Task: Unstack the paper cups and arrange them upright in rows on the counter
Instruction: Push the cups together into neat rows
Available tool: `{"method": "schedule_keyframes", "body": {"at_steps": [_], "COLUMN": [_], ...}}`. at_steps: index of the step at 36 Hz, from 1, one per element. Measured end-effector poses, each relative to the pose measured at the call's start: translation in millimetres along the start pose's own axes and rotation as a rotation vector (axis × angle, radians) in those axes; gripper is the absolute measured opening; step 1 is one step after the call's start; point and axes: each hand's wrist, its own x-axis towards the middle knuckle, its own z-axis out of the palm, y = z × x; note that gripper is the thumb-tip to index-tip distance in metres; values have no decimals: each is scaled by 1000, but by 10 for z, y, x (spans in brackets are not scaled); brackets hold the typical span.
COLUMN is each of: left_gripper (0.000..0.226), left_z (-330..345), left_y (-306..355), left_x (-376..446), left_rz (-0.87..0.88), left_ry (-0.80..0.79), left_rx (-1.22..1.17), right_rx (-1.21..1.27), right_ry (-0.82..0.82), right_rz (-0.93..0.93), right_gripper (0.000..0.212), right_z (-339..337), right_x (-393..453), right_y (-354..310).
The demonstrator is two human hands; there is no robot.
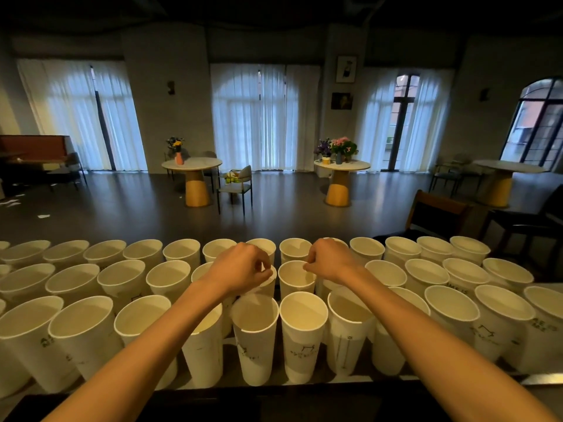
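Several white paper cups stand upright and open in three rows on the dark counter [274, 389]: a back row [182, 252], a middle row [168, 277] and a front row [303, 313]. Some carry small dark print. Both my arms reach over the front row to the middle one. My left hand [243, 264] is curled, its fingertips pinching the rim of a middle-row cup [265, 286] that it mostly hides. My right hand [327, 258] is curled too, with its fingertips on the rim of the neighbouring middle-row cup [296, 280].
Beyond the counter lies a dark floor with round tables on yellow bases [192, 166] [341, 167], flower vases, and chairs [236, 185]. A dark wooden chair [438, 213] stands close behind the counter's right side. Curtained windows line the far wall.
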Motion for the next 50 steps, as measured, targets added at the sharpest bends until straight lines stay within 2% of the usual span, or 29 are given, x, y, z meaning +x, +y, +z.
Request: {"method": "schedule_keyframes", "body": {"at_steps": [7,12,16,18,20,24,27,30,35,39,41,42,45,50], "left_gripper": [17,13,13,11,10,9,9,8,7,9,3,10,37,54], "left_z": [-14,67,191,241,324,520,640,786,1128,1495,1646,1715,1876,1993], "left_y": [249,666,980,1130,1290,1536,1705,1854,1930,1841,1832,1836,1821,1842], "left_x": [11,14,2,-56,-145,-329,-459,-595,-929,-1195,-1270,-1312,-1352,-1244], "left_rz": [99,226,274,290,289,278,258,184,-19,-242,-372,-428,-520,-650], "left_ry": [78,139,175,190,197,234,231,223,203,129,108,104,111,112], "left_rx": [-69,-150,-246,-300,-354,-413,-446,-506,-608,-552,-538,-527,-516,-551], "right_rx": [70,233,434,468,496,555,572,612,654,652,643,635,608,577], "right_ry": [67,216,369,416,437,451,414,364,300,244,220,196,91,12], "right_rz": [40,152,177,177,193,173,161,148,167,209,239,263,368,405], "right_gripper": [20,13,5,8,10,2,12,25,7,8,8,8,29,66], "right_z": [-313,-509,-556,-528,-501,-446,-380,-299,94,458,571,614,691,718], "right_x": [-272,-605,-981,-1145,-1329,-1604,-1742,-1882,-2246,-2538,-2625,-2656,-2684,-2609], "right_y": [99,346,462,504,568,672,711,749,942,1175,1324,1390,1522,1620]}}
